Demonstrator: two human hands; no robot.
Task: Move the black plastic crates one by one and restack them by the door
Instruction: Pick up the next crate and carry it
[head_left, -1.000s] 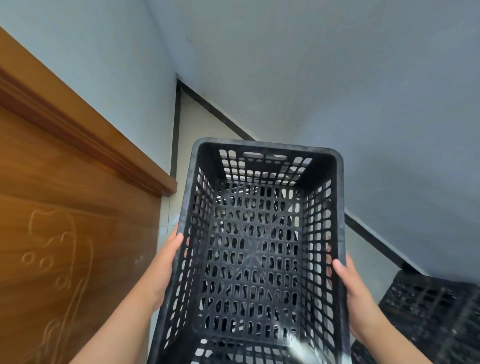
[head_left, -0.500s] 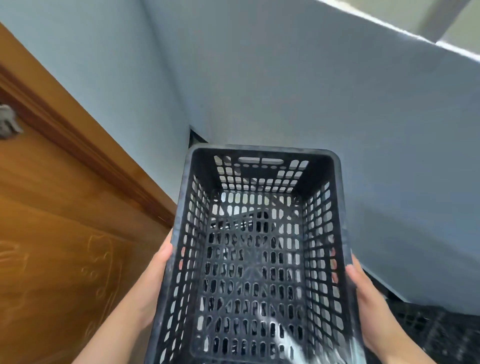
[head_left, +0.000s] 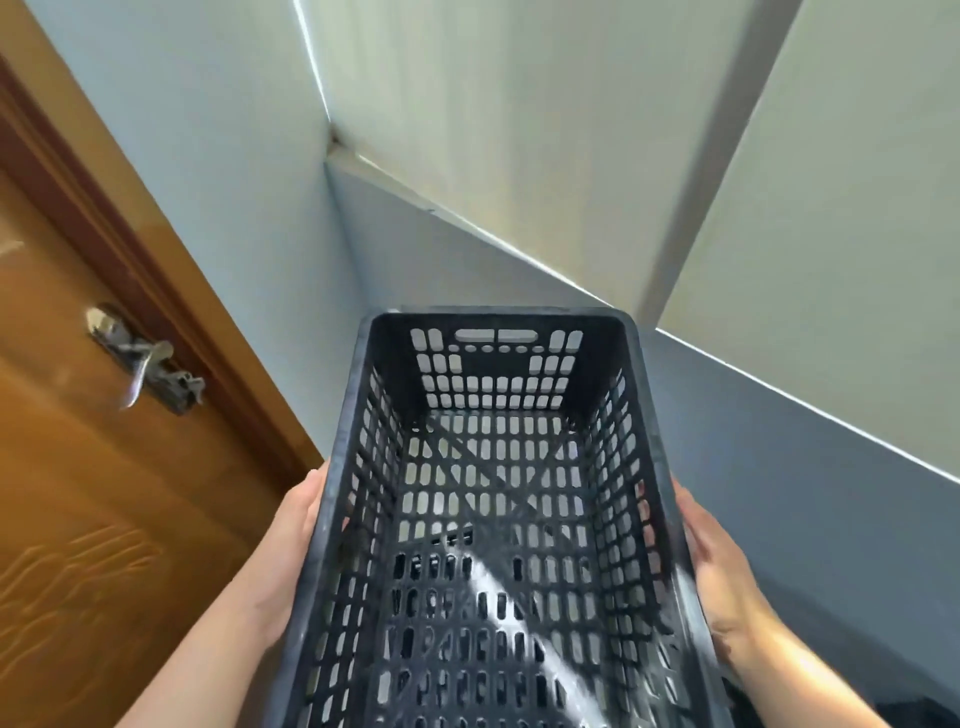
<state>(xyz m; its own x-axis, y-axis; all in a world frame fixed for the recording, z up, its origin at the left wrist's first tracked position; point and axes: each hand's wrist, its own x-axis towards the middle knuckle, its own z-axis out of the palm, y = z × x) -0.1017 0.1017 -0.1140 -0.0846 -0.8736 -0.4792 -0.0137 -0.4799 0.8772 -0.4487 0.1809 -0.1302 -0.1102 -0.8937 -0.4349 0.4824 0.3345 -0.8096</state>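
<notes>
I hold one black perforated plastic crate (head_left: 498, 519) in front of me, open side up and empty. My left hand (head_left: 296, 540) presses against its left long wall and my right hand (head_left: 722, 577) against its right long wall. The crate is up in the air, pointing toward the wall corner. The wooden door (head_left: 104, 493) stands close on my left, and its metal handle (head_left: 143, 361) is level with the crate's far end. The floor and any stack of crates are out of sight.
Pale blue walls meet in a corner (head_left: 337, 218) straight ahead, close to the crate's far end. A slanted pale surface (head_left: 571, 130) runs overhead to the right. A dark shape (head_left: 919, 714) shows at the bottom right edge.
The view has tilted upward: the floor and the crates at lower right dropped out of sight, and the door handle and the slanted surface came into view. Both hands keep their hold.
</notes>
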